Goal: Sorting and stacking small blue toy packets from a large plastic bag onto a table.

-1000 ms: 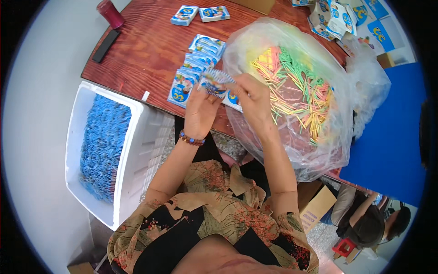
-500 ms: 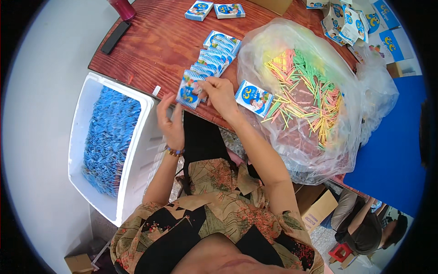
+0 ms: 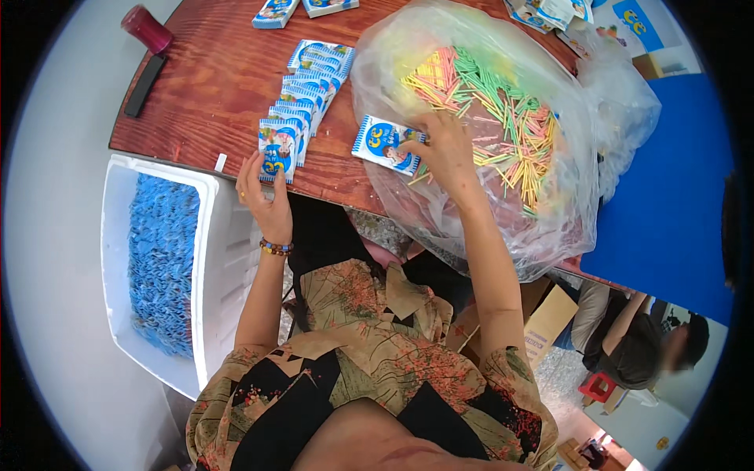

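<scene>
Head view looks down on a brown wooden worktop (image 3: 212,94) and on the person's two bare forearms. The left hand (image 3: 265,196) is at the near edge of the worktop, with the fingers loosely curled and the fingertips touching the lowest blue and white packet (image 3: 276,155) of a row. It is touching the packet, but I cannot tell if it really grips it. This row of packets (image 3: 308,86) overlaps like roof tiles and runs from the near edge toward the middle of the worktop. The right hand (image 3: 446,153) is reaching into a big clear plastic bag (image 3: 503,220), which lies at the right side of the worktop and hangs over its near edge. The fingers are spread and rest on the colourful sticks (image 3: 503,118) inside; they are not closed on anything I can see. One single packet (image 3: 385,144) lies just beside this hand, on the bag's left part. A white box (image 3: 212,259) with blue material (image 3: 161,259) stands below the worktop's near left corner. A red cylinder (image 3: 146,29) and a black bar (image 3: 145,85) lie at the left edge.
</scene>
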Demonstrator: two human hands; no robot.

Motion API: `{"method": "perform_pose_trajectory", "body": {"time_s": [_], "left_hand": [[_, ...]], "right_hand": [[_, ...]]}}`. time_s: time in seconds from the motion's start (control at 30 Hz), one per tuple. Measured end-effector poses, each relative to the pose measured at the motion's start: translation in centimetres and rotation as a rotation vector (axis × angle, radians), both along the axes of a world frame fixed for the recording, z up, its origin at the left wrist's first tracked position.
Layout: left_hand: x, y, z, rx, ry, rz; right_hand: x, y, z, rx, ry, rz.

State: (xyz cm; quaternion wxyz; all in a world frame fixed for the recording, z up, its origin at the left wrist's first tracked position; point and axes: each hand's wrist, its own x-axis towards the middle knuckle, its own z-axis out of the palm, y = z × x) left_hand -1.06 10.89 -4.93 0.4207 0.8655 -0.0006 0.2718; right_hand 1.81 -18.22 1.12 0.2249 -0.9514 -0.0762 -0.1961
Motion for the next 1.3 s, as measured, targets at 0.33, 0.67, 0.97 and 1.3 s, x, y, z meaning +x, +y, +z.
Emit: {"method": "perform_pose_trajectory", "body": {"time_s": [0.33,0.67,0.97,1.3], "left_hand": [[-1.2,-1.8,2.0,0.01,-0.127,-0.054],[2.8,-10.3,6.4,-0.537,0.274,-0.487],[1.5,-12.2,5.6,-1.117,0.415,-0.56],[0.8,-11.9,4.6,-1.151,0.436,-0.521]], "right_hand": [[0.6,-1.2,-2.1,0.237,0.064,0.033],[-1.2,-1.2,2.2,0.706,0.308,0.269],[-3.6,0.0,-0.9,1.248,0.43,0.098],[-4.0,-0.2,-1.7,1.19,0.401,0.137]]}}
